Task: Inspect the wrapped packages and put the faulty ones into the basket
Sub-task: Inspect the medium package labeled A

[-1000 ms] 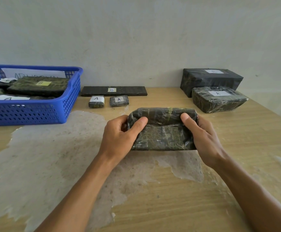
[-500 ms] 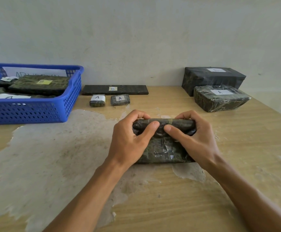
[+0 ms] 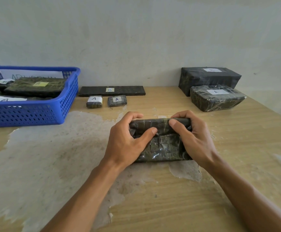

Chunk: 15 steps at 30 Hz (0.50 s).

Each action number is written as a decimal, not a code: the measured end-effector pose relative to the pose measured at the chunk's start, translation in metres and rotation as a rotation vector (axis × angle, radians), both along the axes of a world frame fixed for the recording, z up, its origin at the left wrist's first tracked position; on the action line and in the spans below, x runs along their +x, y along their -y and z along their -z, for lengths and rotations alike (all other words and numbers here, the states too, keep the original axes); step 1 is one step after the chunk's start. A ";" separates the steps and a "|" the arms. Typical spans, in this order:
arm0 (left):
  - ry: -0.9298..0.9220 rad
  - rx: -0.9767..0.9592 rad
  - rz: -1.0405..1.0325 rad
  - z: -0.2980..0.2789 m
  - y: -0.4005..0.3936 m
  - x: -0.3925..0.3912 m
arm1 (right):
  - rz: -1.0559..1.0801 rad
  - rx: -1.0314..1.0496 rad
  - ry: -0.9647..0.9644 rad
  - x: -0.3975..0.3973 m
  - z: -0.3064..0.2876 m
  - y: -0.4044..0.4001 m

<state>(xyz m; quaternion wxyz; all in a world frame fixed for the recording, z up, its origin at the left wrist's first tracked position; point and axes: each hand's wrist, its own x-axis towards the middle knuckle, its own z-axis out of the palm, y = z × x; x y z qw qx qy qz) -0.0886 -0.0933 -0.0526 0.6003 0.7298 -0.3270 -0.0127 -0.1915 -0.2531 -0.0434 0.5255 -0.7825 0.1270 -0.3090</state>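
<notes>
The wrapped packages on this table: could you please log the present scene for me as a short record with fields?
held package: dark wrapped package, resting on the table
left hand: left hand grips its left end
right hand: right hand grips its right end
basket: blue basket at far left, holding several packages
loose A labels: two small packages, one larger package
loose B label: flat long package

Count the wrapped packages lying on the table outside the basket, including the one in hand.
6: one held by both hands; two small "A" ones; a long flat "B" one; two large ones at the right, front and rear. More lie in the blue basket.
</notes>
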 end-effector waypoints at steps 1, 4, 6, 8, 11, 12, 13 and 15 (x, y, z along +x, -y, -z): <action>0.001 0.018 -0.018 0.000 -0.001 0.002 | 0.021 0.012 0.014 0.001 0.000 0.001; -0.054 0.026 -0.046 -0.002 -0.002 0.005 | 0.062 0.100 0.072 0.001 -0.001 0.008; -0.077 0.010 -0.048 -0.004 -0.002 0.004 | 0.043 0.146 0.079 0.001 0.000 0.012; -0.084 -0.013 -0.071 -0.005 -0.003 0.006 | 0.010 0.153 0.067 0.001 0.000 0.013; -0.114 -0.039 -0.086 -0.006 -0.004 0.008 | 0.012 0.082 0.045 0.002 0.001 0.012; -0.123 -0.035 -0.082 -0.007 -0.003 0.008 | 0.018 0.058 0.044 0.002 0.001 0.012; -0.134 -0.024 -0.073 -0.007 -0.004 0.007 | 0.025 0.049 0.048 0.002 0.002 0.012; -0.205 0.016 -0.007 -0.008 -0.004 0.006 | 0.038 0.075 0.064 0.002 0.002 0.014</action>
